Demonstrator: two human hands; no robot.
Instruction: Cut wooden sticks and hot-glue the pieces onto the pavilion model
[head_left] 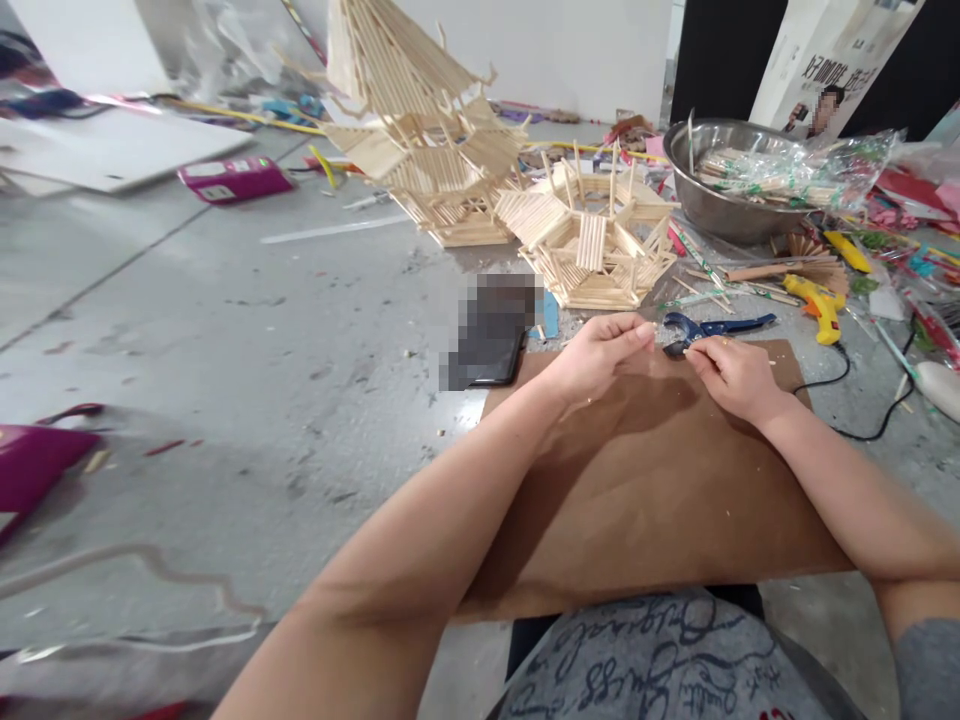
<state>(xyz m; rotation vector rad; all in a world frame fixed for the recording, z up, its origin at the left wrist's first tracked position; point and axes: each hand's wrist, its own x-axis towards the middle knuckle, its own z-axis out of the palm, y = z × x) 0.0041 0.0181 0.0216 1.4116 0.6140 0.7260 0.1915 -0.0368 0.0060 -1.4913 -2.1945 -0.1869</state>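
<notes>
Over a brown board (637, 520), my left hand (604, 352) has its fingers pinched together; whatever they may hold is too small to make out. My right hand (731, 375) is also closed, thumb against fingers, and its contents are hidden. The two hands are a short gap apart. Just beyond my right hand lie blue-handled pliers (731, 326), their jaws pointing left toward my fingertips. Behind the hands stands an open, many-sided frame of thin wooden sticks (592, 245). A taller stick tower with a sloping roof (439, 165) stands behind it to the left.
A dark phone (491, 335) lies left of my left hand. On the right are a yellow glue gun (821, 305) with a black cord and a metal bowl (720, 205) of bagged sticks. Purple packages (234, 180) and scraps lie on the grey floor (300, 330).
</notes>
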